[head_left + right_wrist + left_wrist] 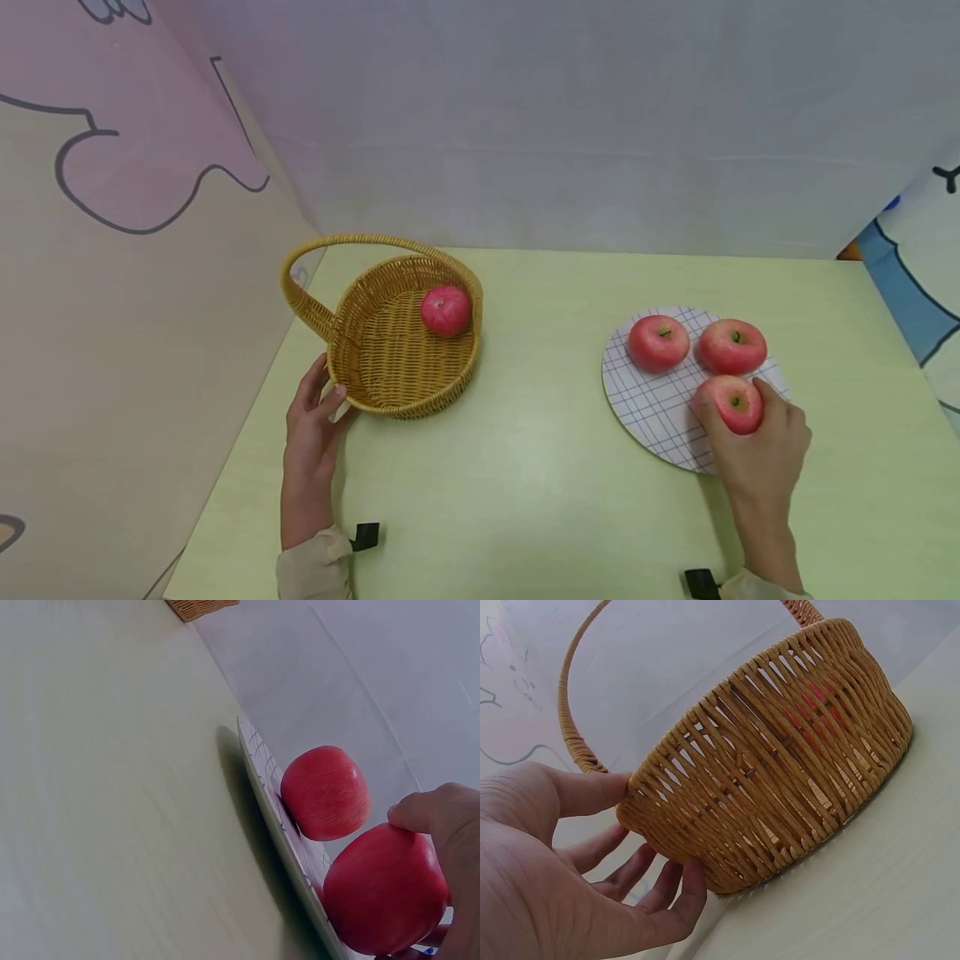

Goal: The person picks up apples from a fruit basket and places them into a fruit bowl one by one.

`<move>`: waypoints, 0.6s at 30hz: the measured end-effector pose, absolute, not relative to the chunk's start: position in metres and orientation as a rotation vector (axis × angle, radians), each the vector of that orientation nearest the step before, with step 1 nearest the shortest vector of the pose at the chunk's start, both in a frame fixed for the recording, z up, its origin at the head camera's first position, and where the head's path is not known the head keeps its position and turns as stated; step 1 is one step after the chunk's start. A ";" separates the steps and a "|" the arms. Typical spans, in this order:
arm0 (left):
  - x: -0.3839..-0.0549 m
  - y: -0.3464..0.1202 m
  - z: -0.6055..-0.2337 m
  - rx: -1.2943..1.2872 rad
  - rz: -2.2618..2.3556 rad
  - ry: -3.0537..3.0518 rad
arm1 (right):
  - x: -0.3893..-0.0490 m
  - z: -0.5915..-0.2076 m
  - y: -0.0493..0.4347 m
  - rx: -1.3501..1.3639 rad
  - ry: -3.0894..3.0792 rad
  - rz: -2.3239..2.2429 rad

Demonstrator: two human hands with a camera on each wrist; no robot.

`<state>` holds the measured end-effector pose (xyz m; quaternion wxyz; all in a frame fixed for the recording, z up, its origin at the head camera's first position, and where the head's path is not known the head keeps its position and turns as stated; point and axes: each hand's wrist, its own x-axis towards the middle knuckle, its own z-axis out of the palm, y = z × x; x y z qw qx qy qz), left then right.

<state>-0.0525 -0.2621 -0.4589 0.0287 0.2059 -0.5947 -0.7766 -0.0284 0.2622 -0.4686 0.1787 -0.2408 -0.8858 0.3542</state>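
Observation:
A round woven wicker basket [405,358] with a tall arched handle stands at the left, one red apple [446,311] inside against its right wall. My left hand [311,437] holds the basket's near-left side, thumb at the rim and fingertips low on the wall, as the left wrist view shows. On the right, my right hand [757,454] grips a red apple [737,406] between thumb and fingers, over the front of a round checked plate [652,417]. Two more apples, a left one [658,343] and a right one [732,347], sit behind it on the plate.
The pale table [510,483] stretches between basket and plate. A grey-white sheet [570,125] hangs along its back edge, and a sheet with cartoon outlines [135,292] borders its left side. Black camera mounts show at both sleeves.

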 end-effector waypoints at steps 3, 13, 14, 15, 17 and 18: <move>-0.053 -0.262 -0.459 0.631 -2.398 -1.834 | -0.028 -0.470 0.264 -0.692 -2.506 1.017; -0.053 -0.262 -0.458 0.605 -2.438 -1.807 | -0.033 -0.466 0.269 -0.733 -2.681 1.021; -0.053 -0.262 -0.458 0.607 -2.439 -1.807 | -0.033 -0.466 0.269 -0.725 -2.678 1.024; -0.052 -0.262 -0.457 0.610 -2.436 -1.811 | -0.034 -0.466 0.268 -0.716 -2.673 1.025; -0.052 -0.262 -0.457 0.623 -2.429 -1.815 | -0.034 -0.467 0.266 -0.687 -2.650 1.030; -0.052 -0.262 -0.457 0.629 -2.421 -1.824 | -0.034 -0.468 0.265 -0.672 -2.635 1.035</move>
